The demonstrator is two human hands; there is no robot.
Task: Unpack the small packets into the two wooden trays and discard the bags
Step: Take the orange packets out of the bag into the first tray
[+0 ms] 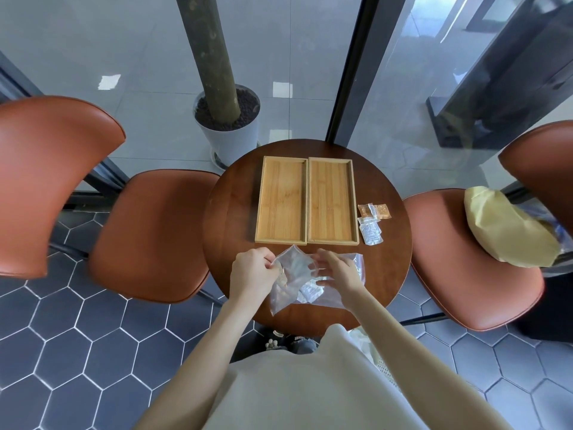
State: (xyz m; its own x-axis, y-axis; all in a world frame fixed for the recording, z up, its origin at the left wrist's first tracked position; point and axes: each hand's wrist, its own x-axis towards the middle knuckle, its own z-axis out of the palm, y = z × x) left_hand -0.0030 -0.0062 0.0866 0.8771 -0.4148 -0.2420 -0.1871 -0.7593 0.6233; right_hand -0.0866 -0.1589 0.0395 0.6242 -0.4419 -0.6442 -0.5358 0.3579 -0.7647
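Observation:
Two empty wooden trays stand side by side on the round table, the left tray (281, 200) touching the right tray (331, 200). In front of them lies a clear plastic bag (290, 287) with small packets visible through it. My left hand (252, 273) pinches the bag's left upper edge. My right hand (336, 270) has its fingers on the bag's top, over a second clear bag (356, 265) that lies underneath. Right of the trays lie brown packets (373, 210) and white packets (370, 232) loose on the table.
The dark round table (229, 212) has brown chairs on the left (148, 234) and right (471, 259). A cream cushion (505, 226) lies on the right chair. A white plant pot (228, 128) stands on the floor behind the table.

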